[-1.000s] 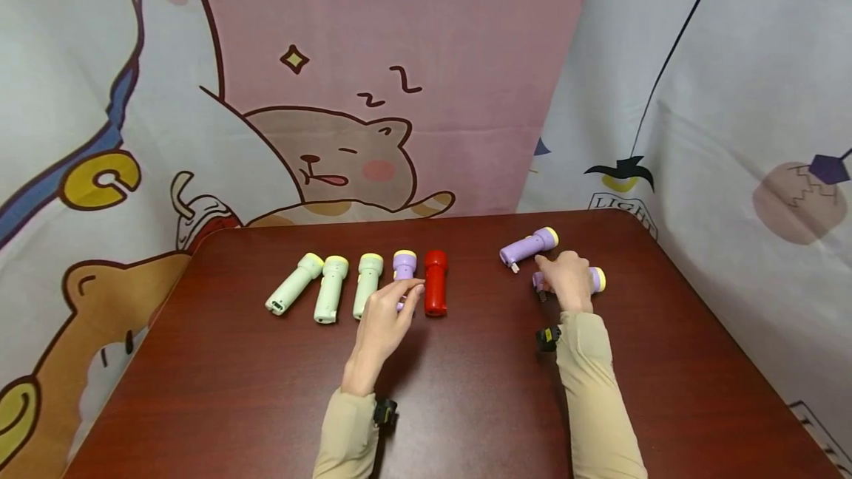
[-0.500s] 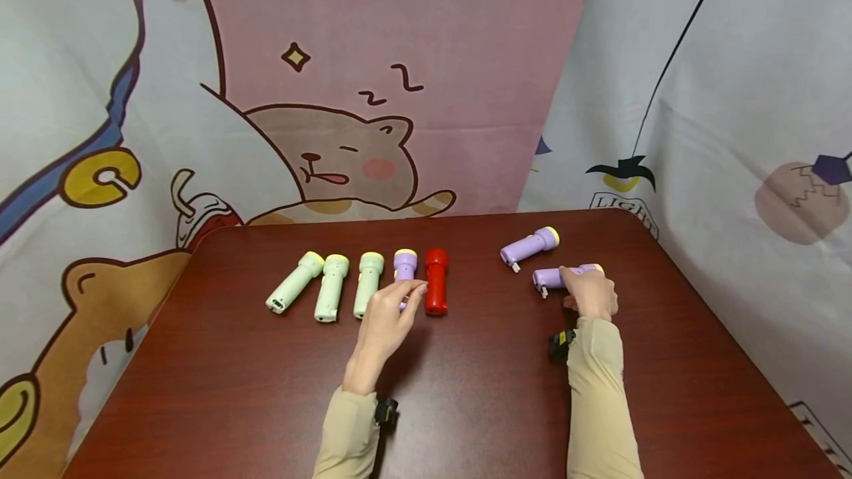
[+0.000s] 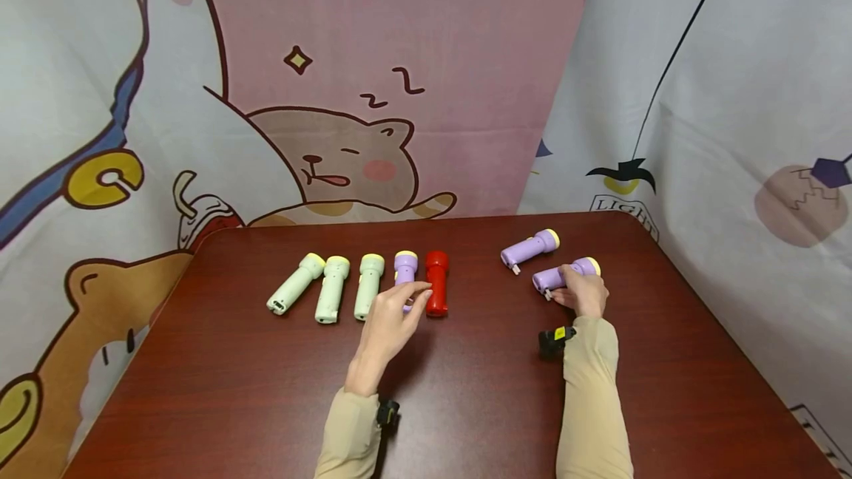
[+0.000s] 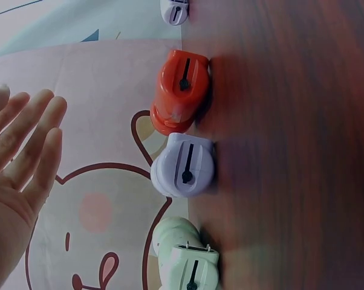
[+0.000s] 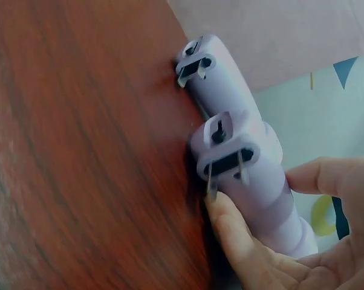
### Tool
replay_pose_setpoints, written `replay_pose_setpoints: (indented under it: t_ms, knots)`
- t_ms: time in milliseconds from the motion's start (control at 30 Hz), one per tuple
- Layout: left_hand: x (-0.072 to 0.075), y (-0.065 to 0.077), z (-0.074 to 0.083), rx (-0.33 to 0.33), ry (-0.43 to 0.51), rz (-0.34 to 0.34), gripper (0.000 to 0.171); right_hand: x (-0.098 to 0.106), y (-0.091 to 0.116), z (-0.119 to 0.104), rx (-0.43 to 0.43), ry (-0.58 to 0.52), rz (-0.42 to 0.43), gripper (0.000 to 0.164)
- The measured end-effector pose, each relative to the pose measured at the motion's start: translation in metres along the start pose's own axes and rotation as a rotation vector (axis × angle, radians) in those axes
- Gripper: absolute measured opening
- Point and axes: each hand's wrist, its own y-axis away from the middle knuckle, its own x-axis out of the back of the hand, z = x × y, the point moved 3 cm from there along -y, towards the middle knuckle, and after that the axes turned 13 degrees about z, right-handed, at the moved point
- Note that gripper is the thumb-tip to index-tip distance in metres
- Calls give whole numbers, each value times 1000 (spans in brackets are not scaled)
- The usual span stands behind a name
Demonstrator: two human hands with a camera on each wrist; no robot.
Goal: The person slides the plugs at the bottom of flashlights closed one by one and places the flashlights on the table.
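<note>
In the head view my right hand (image 3: 586,293) holds a purple flashlight (image 3: 549,278) by its body, near the yellow-rimmed head. The right wrist view shows the thumb and a finger on either side of this flashlight (image 5: 263,193), with two metal plug prongs (image 5: 225,169) folded out at its tail. A second purple flashlight (image 3: 530,249) with prongs out lies just behind. My left hand (image 3: 393,320) hovers with nothing in it, loosely extended, overlapping a third purple flashlight (image 3: 405,266) in the head view. Right beside that one lies a red flashlight (image 3: 436,279).
Three pale green flashlights (image 3: 331,290) lie in a row on the left, the outermost slanted. All rest on a dark red-brown table (image 3: 466,390), whose back edge meets a cartoon-printed cloth (image 3: 492,94).
My right hand has shifted from the tail end of the purple flashlight toward its head and now holds it, and the flashlight has turned slightly. The left hand has hardly moved.
</note>
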Motion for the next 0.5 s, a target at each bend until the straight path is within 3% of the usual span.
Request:
replay_pose_setpoints:
  t_ms: [100,200,500]
  knots:
    - [-2,1,1,-1,2,-5,15,-3,0,1,-47,-123,-50,40]
    - [-3,1,2,1,17,-15,16,-3,3,-2,-3,-135,-47,30]
    - [-8,2,3,36,-14,-66,25,-1,25,-28,122,-149,-56,35]
